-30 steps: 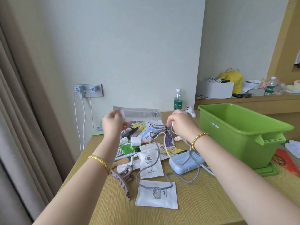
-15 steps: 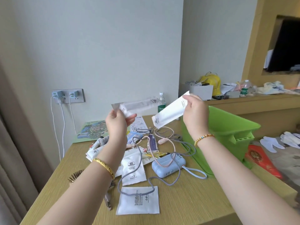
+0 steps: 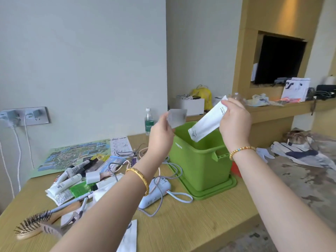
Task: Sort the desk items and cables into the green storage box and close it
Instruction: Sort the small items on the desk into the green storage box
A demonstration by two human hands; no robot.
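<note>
1. Now we have carried both packets from over the desk [image 3: 181, 224] to above the green storage box [image 3: 201, 166], centre frame.
2. Our right hand [image 3: 234, 124] pinches the white sachet [image 3: 205, 124]; our left hand [image 3: 161, 135] pinches the grey packet [image 3: 177, 117].
3. Box floor and sachet print stay unreadable.

Pale grey-green painted walls [image 3: 81, 60] meeting at a corner, mustard-yellow wooden alcove [image 3: 276, 30] framing a black flat screen [image 3: 280, 60], white wall socket plate [image 3: 27, 116] sitting left, patterned grey carpet [image 3: 309, 188] spreading right.
</note>
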